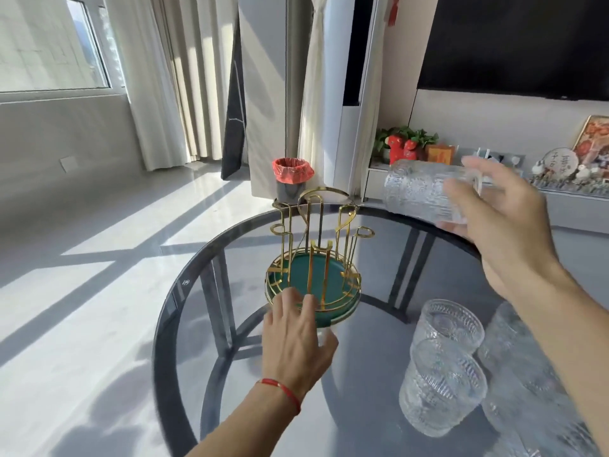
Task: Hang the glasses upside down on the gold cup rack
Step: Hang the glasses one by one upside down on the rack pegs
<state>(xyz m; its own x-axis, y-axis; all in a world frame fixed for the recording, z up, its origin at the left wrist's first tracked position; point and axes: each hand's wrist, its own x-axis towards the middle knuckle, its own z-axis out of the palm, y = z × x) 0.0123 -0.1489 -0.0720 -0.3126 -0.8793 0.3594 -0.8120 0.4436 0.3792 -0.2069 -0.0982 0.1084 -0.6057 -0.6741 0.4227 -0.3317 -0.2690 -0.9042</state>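
The gold cup rack (316,239) stands on a green round base (333,275) near the middle of the round glass table (184,291); its gold prongs carry no glasses. My left hand (296,341) rests with straight fingers on the base's near rim. My right hand (494,222) holds a textured clear glass (415,192) tipped on its side in the air, up and to the right of the rack. Several more textured glasses stand on the table at the near right, among them one (448,321) and another (438,387).
A small bin with a red liner (292,179) stands on the floor behind the table. A low shelf with a plant and ornaments (408,146) runs along the right wall under a dark screen (514,44). Curtains and a window fill the left.
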